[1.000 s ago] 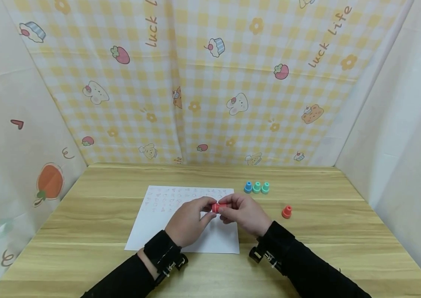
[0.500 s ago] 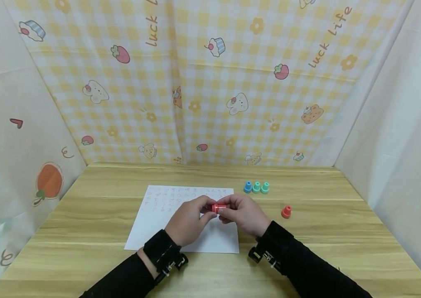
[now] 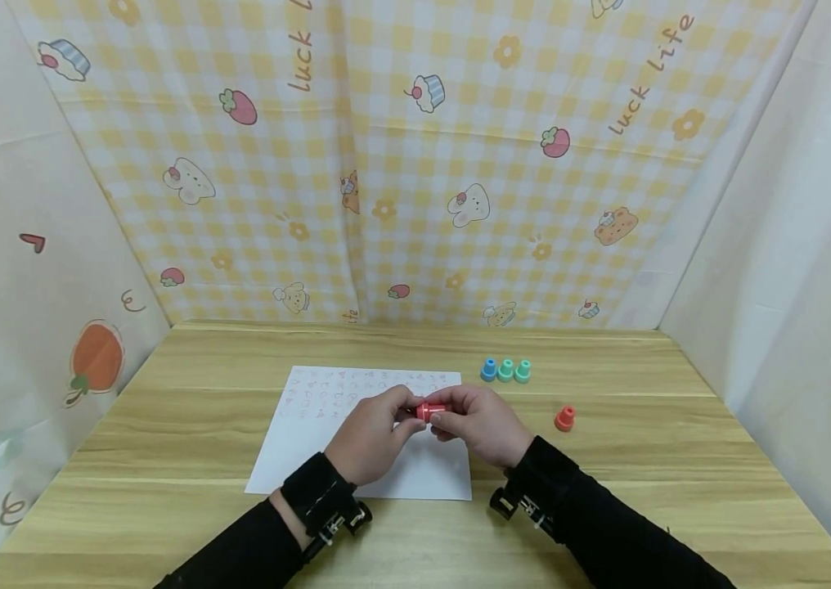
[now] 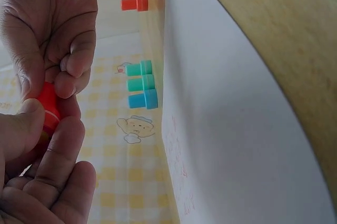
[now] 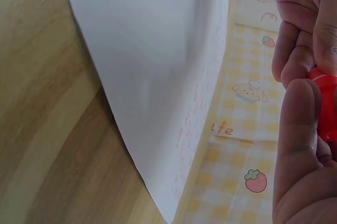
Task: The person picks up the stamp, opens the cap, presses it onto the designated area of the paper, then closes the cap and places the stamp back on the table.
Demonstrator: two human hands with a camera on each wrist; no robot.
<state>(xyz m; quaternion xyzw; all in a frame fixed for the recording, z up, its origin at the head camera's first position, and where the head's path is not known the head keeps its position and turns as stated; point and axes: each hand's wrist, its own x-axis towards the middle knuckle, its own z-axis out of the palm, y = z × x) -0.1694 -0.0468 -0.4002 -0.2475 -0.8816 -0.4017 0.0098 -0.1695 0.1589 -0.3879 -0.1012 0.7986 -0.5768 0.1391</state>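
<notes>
Above the white paper [image 3: 298,458], a small red stamp [image 3: 430,411] lies sideways between both hands. My left hand [image 3: 367,438] pinches its wider end between thumb and fingers. At the narrower end, my right hand [image 3: 485,421] grips it with thumb and forefinger. A pale line rings the red stamp [image 4: 51,110] in the left wrist view, where fingers cover much of it. The right wrist view shows only part of the stamp [image 5: 326,97] at its right edge. Rows of small red marks run across the upper part of the paper.
Behind the right hand stand a blue stamp [image 3: 488,370] and two green stamps [image 3: 506,370] in a row. Another red stamp [image 3: 565,419] stands to the right on the wooden table [image 3: 644,458]. A checked cloth [image 3: 415,245] hangs at the back.
Both hands stay over the paper, gripping the red stamp. They and the stamp have shifted very slightly left. Everything on the table stays put.
</notes>
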